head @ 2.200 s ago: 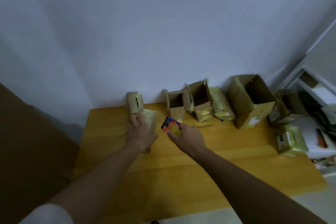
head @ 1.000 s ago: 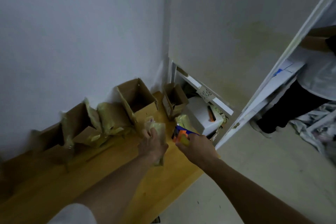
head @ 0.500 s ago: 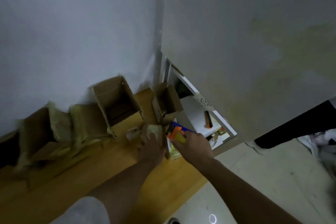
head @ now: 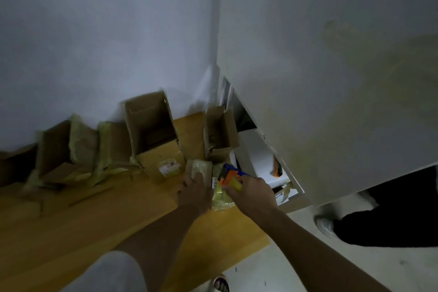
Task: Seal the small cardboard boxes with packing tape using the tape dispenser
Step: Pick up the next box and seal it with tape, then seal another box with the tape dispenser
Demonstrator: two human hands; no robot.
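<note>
My left hand (head: 195, 191) grips a small taped cardboard box (head: 199, 168) and holds it at the right end of the wooden table (head: 99, 216). My right hand (head: 252, 193) grips an orange and blue tape dispenser (head: 229, 176) just right of that box. Under the dispenser lies another small box (head: 221, 199) wrapped in yellowish tape. Whether the held box rests on the table is not visible.
Several open cardboard boxes line the wall: a tall one (head: 154, 135), a smaller one (head: 219, 135) at the table's corner, taped ones (head: 83, 147) to the left. A white shelf unit (head: 260, 161) stands right of the table. A person's dark leg and shoe (head: 324, 226) are on the floor.
My view swung from the table's middle to its right end. My left hand carried the small taped box rightward, my right hand followed with the dispenser, and both came down near the corner.
</note>
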